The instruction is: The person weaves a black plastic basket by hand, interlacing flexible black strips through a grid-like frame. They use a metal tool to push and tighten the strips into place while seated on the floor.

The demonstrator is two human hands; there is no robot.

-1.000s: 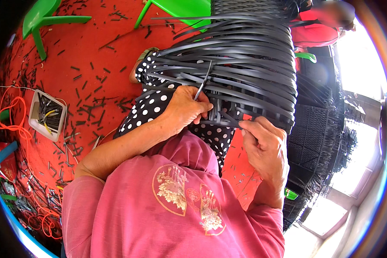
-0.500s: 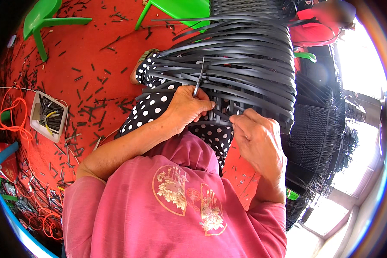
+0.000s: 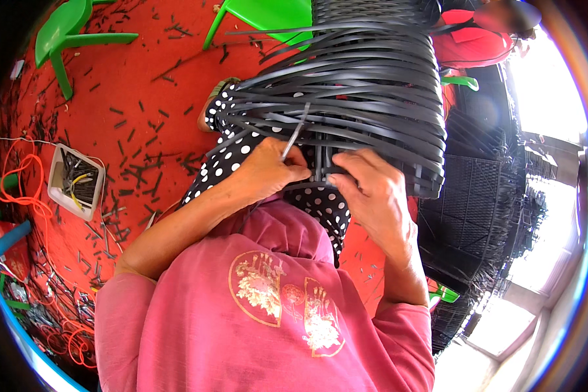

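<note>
My left hand (image 3: 272, 171) is closed around a thin, slightly curved metal tool (image 3: 296, 132), whose end points up and away over the strips. Its fingertips also reach the lower edge of a black woven piece (image 3: 379, 72) with long loose flat strips (image 3: 346, 108). Close by on the right, my right hand (image 3: 374, 189) has its thumb and bent fingers at the same edge, seemingly gripping a black strip there. Short upright strips (image 3: 321, 160) show between the two hands. The fingertips partly hide what they grip.
Cut black scraps litter the red floor (image 3: 176, 39). On the left stands a pale bin (image 3: 54, 186) of offcuts, beside an orange hose (image 3: 29, 196). Green stools (image 3: 62, 42) are farther off. At far right, a person in red (image 3: 473, 42) sits near dark woven pieces (image 3: 467, 222).
My left hand has shifted slightly left and down with the metal tool. My right hand has moved left and up along the edge. The woven piece has slid slightly left.
</note>
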